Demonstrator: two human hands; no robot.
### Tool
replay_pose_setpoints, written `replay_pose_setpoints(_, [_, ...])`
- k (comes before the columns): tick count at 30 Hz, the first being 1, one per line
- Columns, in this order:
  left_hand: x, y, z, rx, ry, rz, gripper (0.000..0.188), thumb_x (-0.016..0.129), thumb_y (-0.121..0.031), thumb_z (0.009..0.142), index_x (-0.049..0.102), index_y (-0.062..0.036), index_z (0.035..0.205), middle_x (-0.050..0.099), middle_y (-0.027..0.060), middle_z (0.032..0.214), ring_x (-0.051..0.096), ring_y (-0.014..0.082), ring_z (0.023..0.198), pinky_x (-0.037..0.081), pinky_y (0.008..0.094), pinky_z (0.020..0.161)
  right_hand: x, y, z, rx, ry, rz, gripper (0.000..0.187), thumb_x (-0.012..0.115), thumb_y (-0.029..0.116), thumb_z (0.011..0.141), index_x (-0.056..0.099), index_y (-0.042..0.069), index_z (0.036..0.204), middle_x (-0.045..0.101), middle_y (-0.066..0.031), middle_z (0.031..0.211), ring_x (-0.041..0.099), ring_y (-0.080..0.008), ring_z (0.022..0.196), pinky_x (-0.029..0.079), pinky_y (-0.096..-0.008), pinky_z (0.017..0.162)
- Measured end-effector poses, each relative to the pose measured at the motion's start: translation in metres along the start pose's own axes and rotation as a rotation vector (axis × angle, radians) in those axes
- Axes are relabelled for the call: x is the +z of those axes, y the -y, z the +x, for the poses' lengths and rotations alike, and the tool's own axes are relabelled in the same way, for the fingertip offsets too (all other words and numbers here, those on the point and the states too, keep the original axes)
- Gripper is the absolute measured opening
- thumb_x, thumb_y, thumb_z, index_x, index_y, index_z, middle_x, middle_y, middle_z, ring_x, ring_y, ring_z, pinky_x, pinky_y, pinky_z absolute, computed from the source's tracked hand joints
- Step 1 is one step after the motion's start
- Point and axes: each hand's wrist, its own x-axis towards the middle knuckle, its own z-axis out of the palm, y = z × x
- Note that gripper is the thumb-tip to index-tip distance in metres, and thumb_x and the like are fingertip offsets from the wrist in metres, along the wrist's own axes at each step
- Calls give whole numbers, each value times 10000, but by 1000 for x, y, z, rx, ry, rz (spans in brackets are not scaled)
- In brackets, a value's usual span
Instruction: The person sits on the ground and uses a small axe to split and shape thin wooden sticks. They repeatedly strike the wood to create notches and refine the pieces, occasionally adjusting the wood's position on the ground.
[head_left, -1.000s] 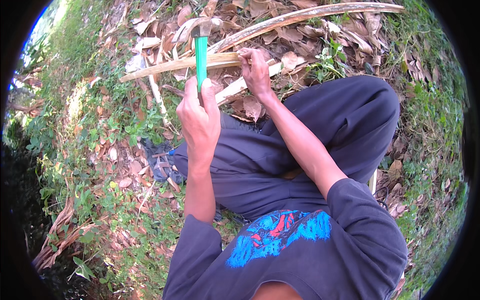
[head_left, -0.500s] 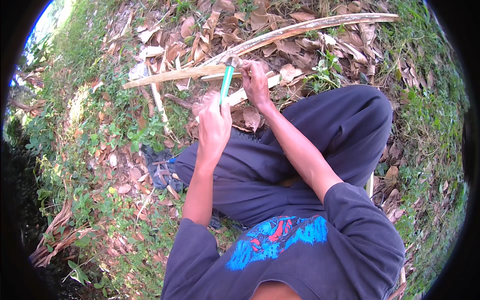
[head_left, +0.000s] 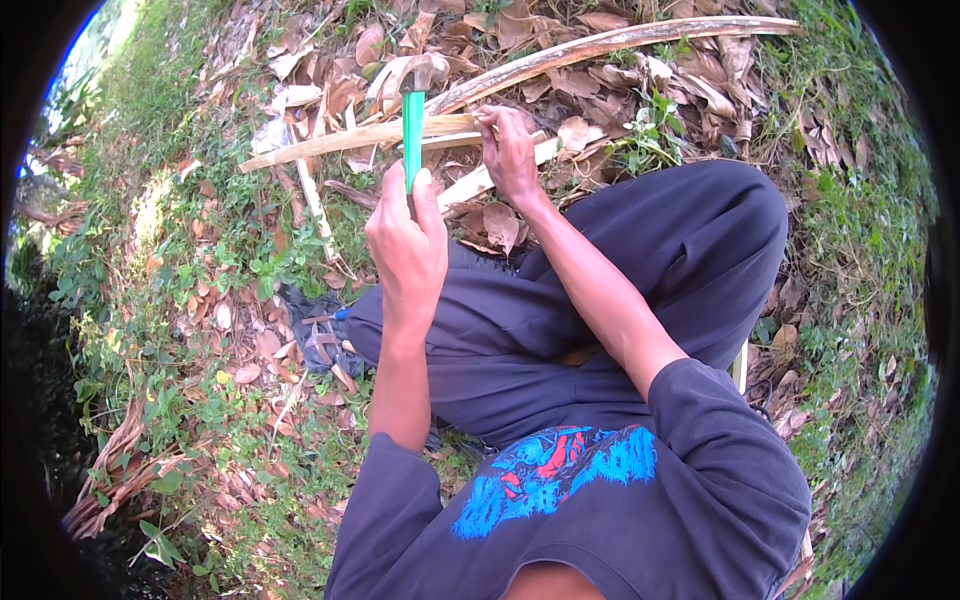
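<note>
The left hand points away from the body, its fingers wrapped around the lower end of a metal-headed hammer with a smooth green handle. The hammer crosses in front of a pale, flat, tapering wooden strip. The right hand angles leftward, fingers pinching the strip's right end above crinkled brown dry leaves.

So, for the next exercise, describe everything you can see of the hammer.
The hammer has a straight, bright green handle and a dull, brownish-grey head that looks like metal. The left hand grips the handle's lower part, with the head at the far end. In view, it crosses in front of a pale wooden strip; contact cannot be told.
</note>
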Motion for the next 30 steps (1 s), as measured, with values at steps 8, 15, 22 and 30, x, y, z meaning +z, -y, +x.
replay_pose_setpoints(8, [0,-2,5,45,0,17,244,542,-172,1012,633,24,1124,635,233,729,655,382,660,490,461,615,2,2,0,7,1,24,150,656,-44,873,545,-2,963,680,-162,1049,635,-339,1018,514,-427,867])
replay_pose_setpoints(15, [16,34,-12,-7,155,75,271,554,-203,1014,628,33,1126,611,227,683,642,286,595,477,439,576,3,14,-1,15,15,49,117,647,1,904,553,0,972,678,-159,1057,631,-347,1016,514,-432,862])
replay_pose_setpoints(22, [17,28,-10,7,-17,-1,244,536,-179,1016,638,25,1104,639,251,729,686,331,652,494,460,591,0,11,-1,36,22,39,126,648,-28,887,558,8,968,678,-167,1063,635,-346,1013,514,-429,869])
replay_pose_setpoints(30, [5,2,-8,7,-12,-44,269,538,-102,988,595,97,1159,649,311,877,658,476,821,512,515,689,-2,5,1,-10,2,30,106,648,-2,902,559,14,958,683,-154,1044,635,-345,1011,501,-435,876])
